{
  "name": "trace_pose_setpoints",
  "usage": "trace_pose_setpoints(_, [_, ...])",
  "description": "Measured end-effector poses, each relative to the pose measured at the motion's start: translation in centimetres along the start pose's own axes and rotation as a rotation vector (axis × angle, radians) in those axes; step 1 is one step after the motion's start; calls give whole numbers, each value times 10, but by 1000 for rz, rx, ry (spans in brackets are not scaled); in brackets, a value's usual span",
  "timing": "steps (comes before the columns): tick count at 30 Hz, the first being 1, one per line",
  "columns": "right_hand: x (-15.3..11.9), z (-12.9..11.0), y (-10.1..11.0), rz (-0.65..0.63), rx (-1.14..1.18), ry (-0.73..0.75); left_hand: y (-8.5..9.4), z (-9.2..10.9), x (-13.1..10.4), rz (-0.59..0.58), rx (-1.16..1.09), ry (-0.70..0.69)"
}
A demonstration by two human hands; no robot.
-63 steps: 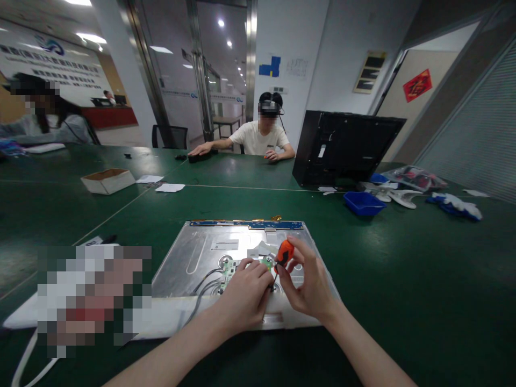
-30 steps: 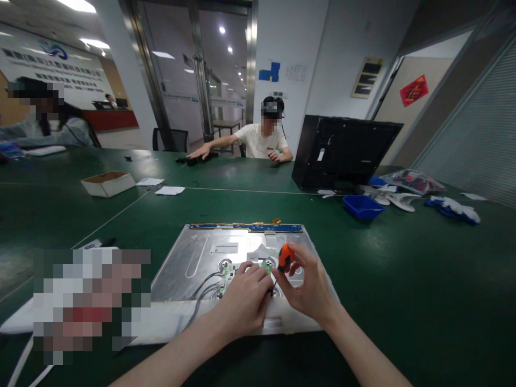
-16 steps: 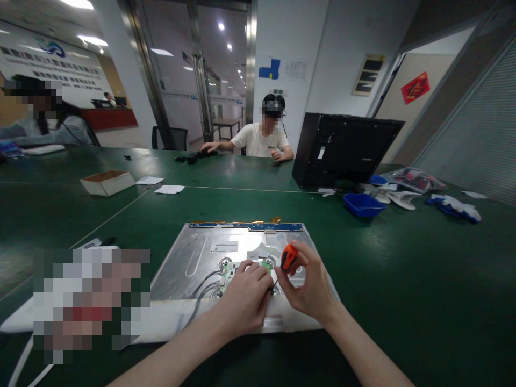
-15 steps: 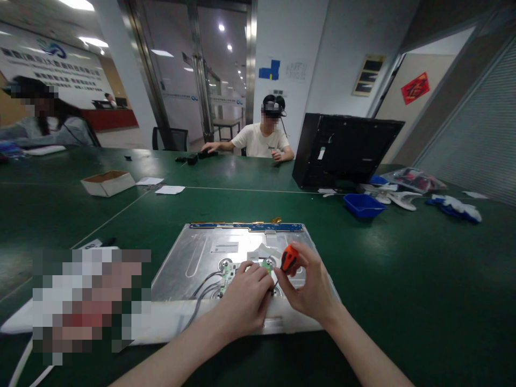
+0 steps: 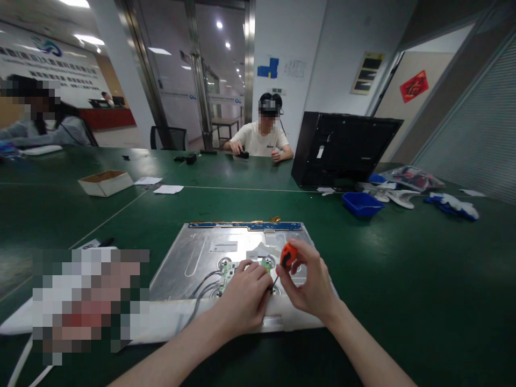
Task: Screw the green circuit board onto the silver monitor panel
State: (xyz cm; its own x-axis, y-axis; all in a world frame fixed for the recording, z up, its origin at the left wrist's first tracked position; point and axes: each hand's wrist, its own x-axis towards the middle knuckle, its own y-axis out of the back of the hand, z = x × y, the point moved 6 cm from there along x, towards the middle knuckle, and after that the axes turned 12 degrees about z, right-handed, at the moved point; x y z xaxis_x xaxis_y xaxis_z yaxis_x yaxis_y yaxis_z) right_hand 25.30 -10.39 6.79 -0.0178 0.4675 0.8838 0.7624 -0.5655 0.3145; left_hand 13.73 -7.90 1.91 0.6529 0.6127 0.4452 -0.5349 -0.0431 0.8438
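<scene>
A silver metal panel (image 5: 201,250) lies on the green table, with a blue strip board (image 5: 278,227) along its far edge. A small green circuit board (image 5: 229,271) sits on the panel, grey cables running from its left side. My left hand (image 5: 248,293) rests over this board, fingers bent and close together; its fingertips and anything under them are hidden. My right hand (image 5: 306,279) grips an orange and black screwdriver (image 5: 288,256), tilted, its shaft pointing down to the board's right side beside my left fingers.
A black monitor (image 5: 350,150) stands at the back right, near a blue tray (image 5: 363,204) and gloves (image 5: 451,207). An open box (image 5: 107,184) and papers (image 5: 168,189) lie at left. Across the table sits a person (image 5: 262,137); another person (image 5: 44,126) is at far left.
The orange screwdriver handle has turned in my right fingers. My left hand stays in place. The person opposite has moved a hand inward, now holding a small black object.
</scene>
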Motion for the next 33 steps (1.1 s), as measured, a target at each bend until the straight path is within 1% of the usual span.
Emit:
trace_pose_setpoints(2, [5,-1,2,-30,-45,8,1,1,0,0,4,-3])
trace_pose_setpoints(3, [8,-2,1,-81,-77,15,2,1,0,2,7,-5])
trace_pose_setpoints(4, [13,-3,0,-159,-105,20,3,1,0,5,9,-7])
trace_pose_setpoints(6, [23,-6,-3,-357,-167,5,4,1,0,14,14,-10])
trace_pose_setpoints(8, [38,-12,-2,-497,-199,-7,4,2,0,20,19,-13])
trace_pose_setpoints(11, [63,-22,-2,-641,-277,-2,6,2,0,22,25,-15])
trace_pose_setpoints(14, [81,-27,-6,-759,-464,6,6,3,0,16,32,-21])
trace_pose_setpoints(17, [88,-29,-14,-830,-623,-2,6,3,0,16,35,-20])
trace_pose_setpoints(19, [87,-29,-18,-852,-675,-32,5,2,-1,22,31,-10])
trace_pose_setpoints(21, [85,-31,-20,-848,-644,-28,4,1,-1,29,22,-3])
trace_pose_setpoints(23, [81,-34,-19,-851,-532,14,2,1,-1,38,13,-1])
trace_pose_setpoints(25, [78,-35,-16,-882,-402,47,1,1,-1,39,14,0])
trace_pose_setpoints(27, [76,-32,-12,-907,-339,59,0,1,0,24,25,2])
trace_pose_setpoints(30, [77,-25,-11,-918,-356,57,0,1,1,-4,42,2])
trace_pose_setpoints(33, [81,-20,-14,-889,-467,40,0,1,1,-11,54,1])
